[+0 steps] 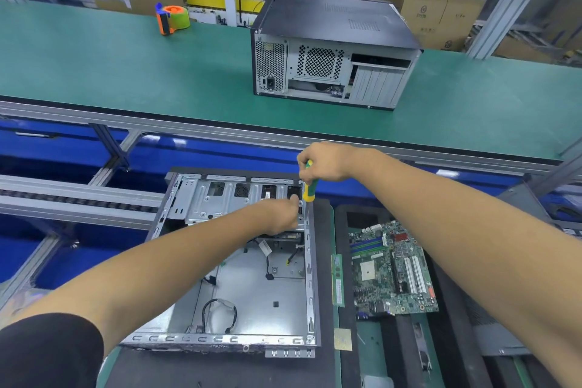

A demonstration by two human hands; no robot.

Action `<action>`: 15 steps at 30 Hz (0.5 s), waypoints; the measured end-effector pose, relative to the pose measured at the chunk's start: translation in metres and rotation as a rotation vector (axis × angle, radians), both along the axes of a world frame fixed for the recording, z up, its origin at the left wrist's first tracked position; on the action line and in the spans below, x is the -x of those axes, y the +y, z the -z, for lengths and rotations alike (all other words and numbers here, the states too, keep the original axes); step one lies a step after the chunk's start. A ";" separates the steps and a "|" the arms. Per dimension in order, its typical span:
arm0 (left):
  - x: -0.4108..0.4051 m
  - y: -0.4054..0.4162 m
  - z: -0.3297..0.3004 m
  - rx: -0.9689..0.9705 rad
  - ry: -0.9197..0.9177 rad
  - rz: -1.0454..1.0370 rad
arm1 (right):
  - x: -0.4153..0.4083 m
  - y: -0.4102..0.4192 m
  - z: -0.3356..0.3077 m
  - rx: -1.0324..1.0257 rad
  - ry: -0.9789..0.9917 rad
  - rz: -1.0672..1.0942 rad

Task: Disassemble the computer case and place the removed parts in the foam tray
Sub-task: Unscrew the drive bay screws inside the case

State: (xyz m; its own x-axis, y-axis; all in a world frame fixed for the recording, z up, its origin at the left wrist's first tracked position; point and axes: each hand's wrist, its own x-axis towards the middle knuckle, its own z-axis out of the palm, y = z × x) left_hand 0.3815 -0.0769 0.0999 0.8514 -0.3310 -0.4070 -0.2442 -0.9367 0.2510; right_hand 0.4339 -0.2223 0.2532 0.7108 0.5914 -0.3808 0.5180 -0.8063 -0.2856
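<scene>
An open grey computer case (252,293) lies flat in front of me, its floor bare except for loose black cables (220,315). My right hand (327,164) grips a yellow-green screwdriver (308,189), held upright over the case's far right corner. My left hand (283,214) reaches into that same corner, fingers curled at the drive cage (220,198); what it holds is hidden. To the right, a black foam tray (346,340) carries a green motherboard (393,271), a RAM stick (338,280) and a CPU chip (342,339).
A second, closed computer case (333,50) stands on the green conveyor belt (126,66) behind. An orange-green tape dispenser (172,18) sits far left on the belt. Aluminium rails (78,198) run at left. Cardboard boxes (441,19) stand in the background.
</scene>
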 end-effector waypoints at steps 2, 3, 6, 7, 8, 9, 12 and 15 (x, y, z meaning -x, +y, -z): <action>0.001 -0.004 0.000 -0.089 -0.041 0.027 | 0.001 -0.002 0.000 -0.005 -0.004 0.004; 0.002 -0.004 0.000 -0.108 -0.058 0.028 | 0.001 -0.002 0.000 -0.007 -0.006 0.005; 0.001 -0.003 0.000 -0.134 -0.079 0.019 | 0.003 -0.005 -0.001 -0.008 -0.003 0.008; 0.001 -0.002 0.000 -0.135 -0.082 0.012 | 0.003 -0.006 -0.001 -0.010 0.001 0.011; 0.001 -0.001 0.000 -0.134 -0.088 0.003 | 0.003 -0.007 -0.001 -0.013 0.005 0.014; 0.001 -0.001 0.000 -0.136 -0.099 -0.009 | 0.003 -0.007 -0.001 -0.017 0.011 0.016; 0.000 -0.002 -0.003 -0.158 -0.086 -0.002 | 0.004 -0.007 -0.002 -0.023 0.021 0.022; -0.001 0.000 -0.006 -0.134 -0.051 0.006 | 0.007 -0.007 -0.003 -0.013 0.015 0.017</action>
State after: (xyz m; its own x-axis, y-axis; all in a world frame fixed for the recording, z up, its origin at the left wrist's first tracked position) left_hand 0.3822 -0.0769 0.1063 0.8702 -0.2816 -0.4043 -0.2590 -0.9595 0.1108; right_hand 0.4266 -0.2288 0.2565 0.7150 0.5840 -0.3843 0.4994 -0.8113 -0.3038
